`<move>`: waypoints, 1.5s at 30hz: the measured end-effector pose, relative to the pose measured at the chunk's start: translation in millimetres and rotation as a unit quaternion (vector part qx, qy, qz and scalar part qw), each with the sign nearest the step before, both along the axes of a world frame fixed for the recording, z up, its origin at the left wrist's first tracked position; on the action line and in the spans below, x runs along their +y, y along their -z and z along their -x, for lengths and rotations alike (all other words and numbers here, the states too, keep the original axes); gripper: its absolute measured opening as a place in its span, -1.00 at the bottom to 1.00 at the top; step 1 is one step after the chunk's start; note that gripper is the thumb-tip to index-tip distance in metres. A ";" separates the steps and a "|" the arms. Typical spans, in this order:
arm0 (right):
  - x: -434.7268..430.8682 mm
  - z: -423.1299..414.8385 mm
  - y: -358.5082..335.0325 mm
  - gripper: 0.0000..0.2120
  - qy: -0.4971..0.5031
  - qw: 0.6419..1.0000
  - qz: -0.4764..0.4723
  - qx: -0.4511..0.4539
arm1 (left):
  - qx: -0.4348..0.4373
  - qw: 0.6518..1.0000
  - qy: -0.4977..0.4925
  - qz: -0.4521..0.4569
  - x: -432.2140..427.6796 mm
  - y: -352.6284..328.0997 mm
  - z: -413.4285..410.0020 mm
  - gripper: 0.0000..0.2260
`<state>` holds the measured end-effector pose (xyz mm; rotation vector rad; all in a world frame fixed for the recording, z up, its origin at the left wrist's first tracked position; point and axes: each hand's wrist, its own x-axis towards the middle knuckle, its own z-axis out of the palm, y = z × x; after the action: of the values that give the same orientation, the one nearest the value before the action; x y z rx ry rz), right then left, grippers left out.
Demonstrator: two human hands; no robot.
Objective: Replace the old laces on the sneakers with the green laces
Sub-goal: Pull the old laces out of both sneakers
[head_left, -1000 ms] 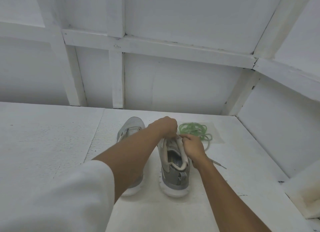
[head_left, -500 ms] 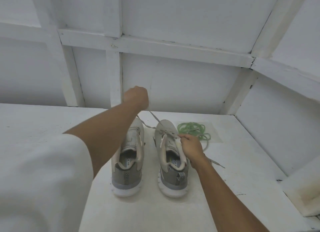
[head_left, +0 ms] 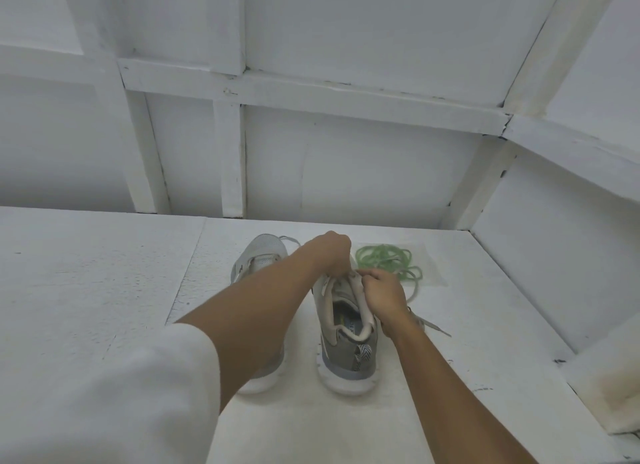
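My left hand (head_left: 329, 255) clutched the right sneaker (head_left: 346, 359) at its lacing, my right hand (head_left: 382, 295) gripping its collar; the green laces (head_left: 384, 259) lay coiled on the surface (head_left: 104, 273) just beyond.

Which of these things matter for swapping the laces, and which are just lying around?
In the job: right sneaker, left sneaker, old lace, green laces, left hand, right hand.
Lying about: clear wrapper under the green laces, stained white block at the right.
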<state>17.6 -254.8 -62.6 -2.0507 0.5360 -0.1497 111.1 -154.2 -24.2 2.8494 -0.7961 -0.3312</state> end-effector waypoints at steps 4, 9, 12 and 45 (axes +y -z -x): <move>0.4 1.6 -1.7 -0.67 0.005 1.000 -0.006 0.003 | -0.009 1.000 -0.020 0.000 11.6 -8.5 -3.4 -0.75; 1.1 0.3 0.1 -0.68 0.007 1.000 -0.007 0.008 | -0.038 0.998 -0.042 0.011 39.1 -31.4 -22.1 -0.79; 0.8 -0.1 0.8 -0.69 0.014 1.000 -0.012 0.007 | -0.051 0.997 -0.060 0.005 51.6 -37.8 -28.7 -0.78; 1.9 -56.4 -54.6 -0.77 -0.265 0.921 0.272 0.089 | 0.287 0.906 -0.220 0.219 38.1 5.9 -10.5 -0.84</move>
<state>74.0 -252.9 -8.1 -2.6969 0.0173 0.2412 121.6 -116.1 -30.1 2.2247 -0.0811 -0.7592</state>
